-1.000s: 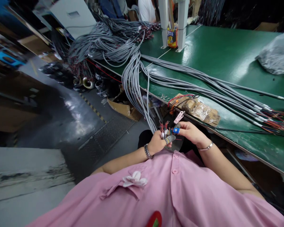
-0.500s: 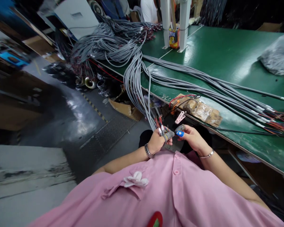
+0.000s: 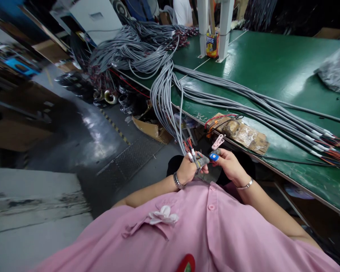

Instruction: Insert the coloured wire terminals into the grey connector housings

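My left hand [image 3: 189,168] is closed around the ends of several grey cables [image 3: 164,100], whose thin coloured wires [image 3: 189,144] stick up above the fingers. A grey cover is on its thumb. Just to the right, my right hand [image 3: 226,161] is pinched, with a blue piece [image 3: 214,156] at the thumb tip. Whatever lies between its fingertips is too small to make out. Beyond that hand, a pink clip [image 3: 218,141] is at the edge of the green table, beside a wooden block [image 3: 240,133] with red and black wires.
More grey cables [image 3: 252,107] lie across the green table [image 3: 274,62], with a big tangle [image 3: 124,51] at the back left. White posts [image 3: 224,32] stand on the table. A plastic bag [image 3: 337,68] sits at the right. A cardboard box [image 3: 151,130] is on the floor.
The view has shifted slightly, so the table and cables appear further right. My right hand has moved slightly left, closer to my left hand, which still holds the cables.
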